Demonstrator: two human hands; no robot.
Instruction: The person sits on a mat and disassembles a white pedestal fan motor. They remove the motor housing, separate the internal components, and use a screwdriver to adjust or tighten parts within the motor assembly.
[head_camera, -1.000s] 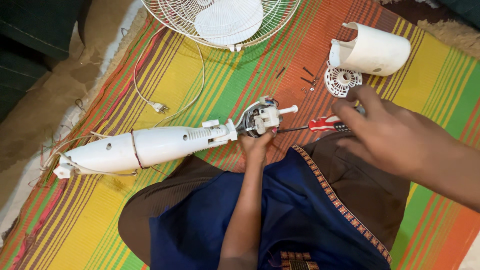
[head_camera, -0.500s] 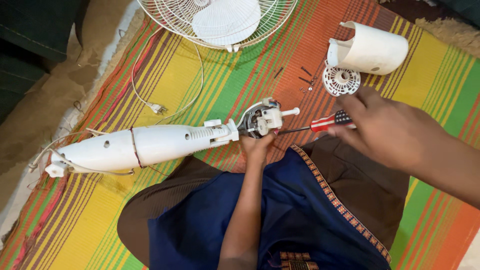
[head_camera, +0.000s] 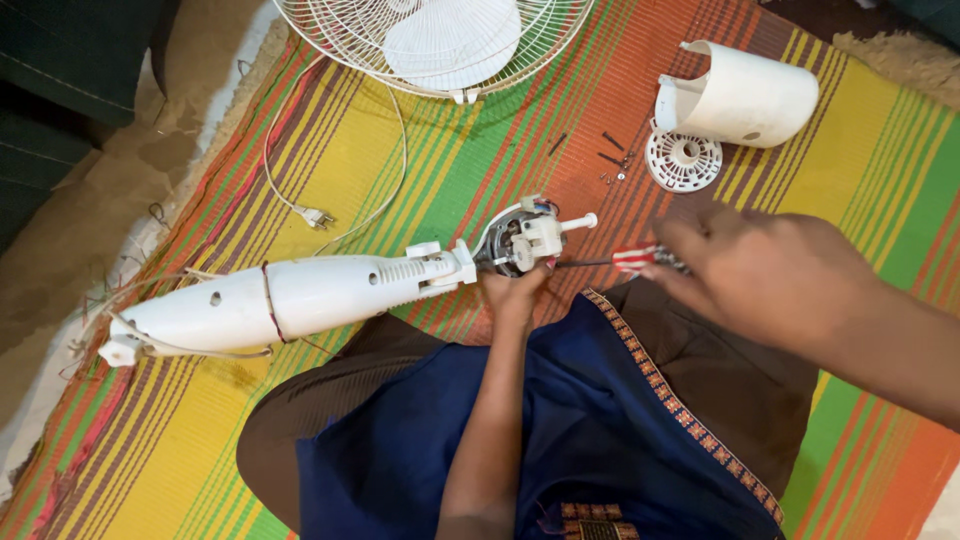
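Judging by the pose, a motor screw is being worked: left hand (head_camera: 517, 288) fingers grip the fan motor (head_camera: 520, 243) over the striped mat (head_camera: 450, 150), right hand (head_camera: 760, 270) fingers pinch the red-handled screwdriver (head_camera: 630, 259), whose tip needs steady alignment.

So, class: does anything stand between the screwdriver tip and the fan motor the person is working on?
Nothing visible does. The right hand holds the red-handled screwdriver, whose shaft runs straight to the exposed fan motor. The left hand steadies the motor from below, clear of the shaft's path.
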